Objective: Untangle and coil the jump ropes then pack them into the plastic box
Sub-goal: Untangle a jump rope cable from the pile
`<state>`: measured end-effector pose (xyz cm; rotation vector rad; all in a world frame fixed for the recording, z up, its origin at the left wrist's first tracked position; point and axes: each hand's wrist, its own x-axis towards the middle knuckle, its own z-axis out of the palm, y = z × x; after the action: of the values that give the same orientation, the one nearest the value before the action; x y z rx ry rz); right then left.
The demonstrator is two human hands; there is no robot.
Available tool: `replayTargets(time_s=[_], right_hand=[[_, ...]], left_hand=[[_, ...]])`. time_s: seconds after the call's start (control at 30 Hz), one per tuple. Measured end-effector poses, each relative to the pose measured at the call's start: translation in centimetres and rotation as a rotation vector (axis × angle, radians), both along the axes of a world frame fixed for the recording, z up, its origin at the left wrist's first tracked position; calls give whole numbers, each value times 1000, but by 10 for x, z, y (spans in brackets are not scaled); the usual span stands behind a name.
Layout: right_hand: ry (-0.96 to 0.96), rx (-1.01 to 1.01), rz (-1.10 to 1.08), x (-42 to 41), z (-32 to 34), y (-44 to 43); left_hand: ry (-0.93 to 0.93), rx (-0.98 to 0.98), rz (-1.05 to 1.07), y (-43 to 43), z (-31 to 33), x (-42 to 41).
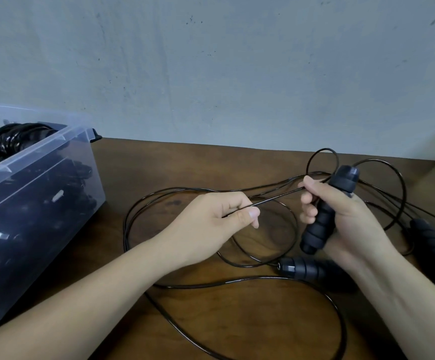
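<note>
The right hand [341, 209] grips one rope handle [328, 211] upright, while the left hand's [211, 216] fingers [252, 213] pinch the cord [276, 200] taut beside it. Loose loops sprawl on the surface [185, 165]; coiling seems just begun. Next: wind steady loops, then move them to the box [37, 162] at left.

Glossy black cord [237, 279], matt ribbed foam handle [318, 227], clear plastic box [42, 162] (slightly frosted), dark wood table [185, 165]

No legible text, label, brand or number anywhere in view.
</note>
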<state>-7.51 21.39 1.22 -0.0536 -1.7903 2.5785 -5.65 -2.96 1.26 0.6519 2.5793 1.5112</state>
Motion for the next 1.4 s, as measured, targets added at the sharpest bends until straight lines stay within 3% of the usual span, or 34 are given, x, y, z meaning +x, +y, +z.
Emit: replayTargets(time_s=[0.4,0.7,1.0,1.3,1.4], right_hand=[[136,204,266,20,-14,-28],[116,169,201,17,-13,-26],[30,-45,5,1,0,-6],[113,184,281,19,-11,-27],[117,208,285,21,-13,-28]], left_hand=[[4,30,-52,4,-5,-1],[42,-89,-67,8,-9,2],[39,-109,-48,8,-4,2],[10,-36,-67,9,-10,2],[5,-44,-67,9,-11,2]])
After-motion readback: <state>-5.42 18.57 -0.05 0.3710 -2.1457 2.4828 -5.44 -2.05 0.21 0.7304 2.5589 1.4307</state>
